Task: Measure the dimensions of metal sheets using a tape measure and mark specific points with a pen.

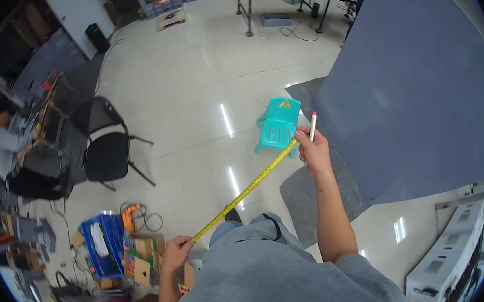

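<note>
A yellow measuring tape (248, 189) stretches taut between my two hands. My right hand (311, 149) is raised out ahead, pinching the tape's far end and also holding a white marker (313, 125) with a red tip upright. My left hand (177, 250) is low by my hip, shut on the tape's near end. Past my right hand a small turquoise plastic chair (278, 125) stands on the glossy floor. My grey shirt fills the lower middle of the view.
A large grey-blue panel (422, 92) rises at the right above a grey floor mat (308, 192). A black chair (108, 144), a blue crate (102, 242), cardboard boxes and an orange tool lie at the left. A person sits at far left. White boxes stand at the right; a table stands far back.
</note>
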A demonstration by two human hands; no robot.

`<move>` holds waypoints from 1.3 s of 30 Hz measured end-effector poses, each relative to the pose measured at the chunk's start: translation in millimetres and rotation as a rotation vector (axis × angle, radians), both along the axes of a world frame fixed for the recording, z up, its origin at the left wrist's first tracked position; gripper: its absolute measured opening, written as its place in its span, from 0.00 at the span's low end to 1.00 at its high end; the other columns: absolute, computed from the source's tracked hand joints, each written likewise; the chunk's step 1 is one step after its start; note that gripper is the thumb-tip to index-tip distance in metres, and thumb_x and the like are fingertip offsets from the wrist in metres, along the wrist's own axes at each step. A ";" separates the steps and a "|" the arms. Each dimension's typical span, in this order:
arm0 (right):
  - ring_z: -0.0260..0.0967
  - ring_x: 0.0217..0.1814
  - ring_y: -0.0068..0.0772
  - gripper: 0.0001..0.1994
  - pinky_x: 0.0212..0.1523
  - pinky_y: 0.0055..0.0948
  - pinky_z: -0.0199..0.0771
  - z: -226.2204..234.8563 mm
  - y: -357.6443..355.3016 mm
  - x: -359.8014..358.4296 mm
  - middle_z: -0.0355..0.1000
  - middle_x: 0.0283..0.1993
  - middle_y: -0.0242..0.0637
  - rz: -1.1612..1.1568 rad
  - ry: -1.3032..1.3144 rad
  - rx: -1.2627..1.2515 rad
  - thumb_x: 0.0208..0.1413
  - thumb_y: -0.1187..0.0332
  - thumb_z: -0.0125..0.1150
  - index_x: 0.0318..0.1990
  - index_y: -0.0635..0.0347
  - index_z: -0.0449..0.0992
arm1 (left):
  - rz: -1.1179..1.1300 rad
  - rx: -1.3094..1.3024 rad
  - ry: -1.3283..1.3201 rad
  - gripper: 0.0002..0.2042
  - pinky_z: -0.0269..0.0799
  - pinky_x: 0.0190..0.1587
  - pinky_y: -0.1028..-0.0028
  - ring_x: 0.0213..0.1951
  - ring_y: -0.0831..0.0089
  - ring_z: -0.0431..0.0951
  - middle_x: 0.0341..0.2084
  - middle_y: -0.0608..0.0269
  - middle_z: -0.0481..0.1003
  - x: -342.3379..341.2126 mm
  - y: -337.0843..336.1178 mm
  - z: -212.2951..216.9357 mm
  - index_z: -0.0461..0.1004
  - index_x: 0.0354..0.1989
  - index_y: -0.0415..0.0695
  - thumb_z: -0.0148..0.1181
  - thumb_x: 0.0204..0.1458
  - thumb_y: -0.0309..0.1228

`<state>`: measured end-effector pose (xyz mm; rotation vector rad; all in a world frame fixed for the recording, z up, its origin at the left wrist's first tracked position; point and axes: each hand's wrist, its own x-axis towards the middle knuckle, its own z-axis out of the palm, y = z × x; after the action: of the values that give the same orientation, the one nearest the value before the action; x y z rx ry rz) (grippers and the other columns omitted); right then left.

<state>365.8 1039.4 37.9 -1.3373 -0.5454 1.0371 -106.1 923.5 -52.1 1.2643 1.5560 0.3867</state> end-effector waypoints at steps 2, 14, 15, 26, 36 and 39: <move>0.51 0.16 0.13 0.08 0.14 0.17 0.49 4.0 27.1 7.9 0.71 0.28 0.30 -0.099 -0.001 -0.043 0.61 0.70 0.64 0.45 0.61 0.75 | -0.133 0.041 0.060 0.10 0.68 0.32 0.77 0.28 0.75 0.73 0.28 0.62 0.80 -6.3 78.2 5.2 0.83 0.39 0.34 0.62 0.55 0.29; 0.50 0.15 0.14 0.07 0.15 0.19 0.51 -86.4 224.1 90.8 0.64 0.24 0.26 -0.439 0.048 -0.248 0.60 0.67 0.64 0.42 0.59 0.78 | -0.575 0.249 0.256 0.10 0.70 0.32 0.73 0.26 0.69 0.73 0.26 0.59 0.79 74.8 476.5 12.9 0.83 0.39 0.36 0.61 0.54 0.28; 0.49 0.16 0.14 0.07 0.15 0.19 0.50 -92.2 245.6 96.1 0.63 0.23 0.25 -0.464 0.042 -0.263 0.60 0.67 0.64 0.42 0.58 0.78 | -0.605 0.249 0.257 0.10 0.70 0.32 0.73 0.26 0.69 0.73 0.26 0.59 0.79 83.9 502.4 17.5 0.83 0.39 0.36 0.61 0.54 0.28; 0.49 0.16 0.15 0.09 0.15 0.19 0.49 -67.6 484.7 158.5 0.60 0.19 0.24 -0.522 0.159 -0.130 0.60 0.66 0.65 0.42 0.61 0.78 | -0.534 0.023 0.179 0.12 0.72 0.33 0.71 0.26 0.65 0.75 0.26 0.54 0.80 157.5 762.1 10.2 0.83 0.38 0.34 0.63 0.53 0.31; 0.51 0.16 0.14 0.09 0.15 0.18 0.50 -65.6 589.2 232.8 0.63 0.22 0.26 -0.959 0.216 -0.198 0.62 0.66 0.64 0.43 0.61 0.78 | -0.975 0.125 0.197 0.11 0.73 0.34 0.70 0.27 0.63 0.76 0.27 0.55 0.80 332.1 1023.8 -0.6 0.83 0.37 0.35 0.62 0.53 0.31; 0.52 0.16 0.14 0.09 0.15 0.18 0.50 -64.5 586.6 234.8 0.64 0.24 0.26 -1.095 0.183 -0.200 0.62 0.65 0.64 0.43 0.61 0.78 | -1.216 0.146 0.200 0.11 0.73 0.34 0.69 0.28 0.61 0.77 0.28 0.54 0.81 397.0 1089.4 -4.1 0.83 0.37 0.36 0.62 0.53 0.31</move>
<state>600.6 1626.1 -26.6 -1.4022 0.4387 0.2836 290.9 2013.0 -56.2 2.1314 0.6665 -0.4299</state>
